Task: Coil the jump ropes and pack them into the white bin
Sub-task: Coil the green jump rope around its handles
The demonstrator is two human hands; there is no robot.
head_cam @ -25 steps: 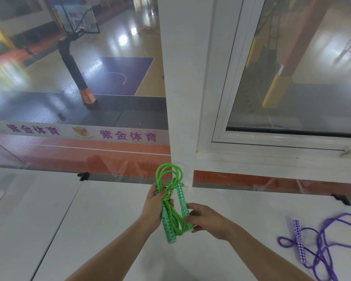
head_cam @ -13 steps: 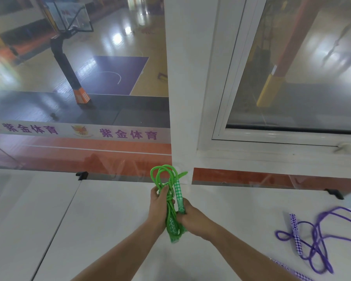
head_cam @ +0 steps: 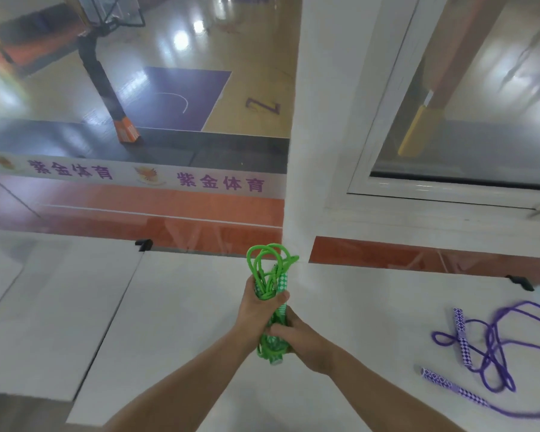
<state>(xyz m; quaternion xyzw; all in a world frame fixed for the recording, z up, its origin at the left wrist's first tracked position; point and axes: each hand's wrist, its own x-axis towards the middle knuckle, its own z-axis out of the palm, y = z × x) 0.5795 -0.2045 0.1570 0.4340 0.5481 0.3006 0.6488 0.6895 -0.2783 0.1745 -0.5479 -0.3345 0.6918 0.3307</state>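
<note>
Green jump rope (head_cam: 270, 275) in both hands

You've got a smooth white table (head_cam: 184, 307), bit shiny. Green rope (head_cam: 270, 269) looks like glossy plastic cord, purple rope (head_cam: 493, 341) too. Gym floor (head_cam: 256, 73) is v. shiny wood.

Purple rope (head_cam: 493, 347) cut off right; green rope (head_cam: 270, 269) middle hidden by hands.

we see a white table (head_cam: 175, 307) | glass wall onto a glossy basketball court (head_cam: 175, 98) | hoop stand (head_cam: 106, 88) | white-framed window (head_cam: 387, 120) right | purple-lettered banner (head_cam: 138, 177)
</note>
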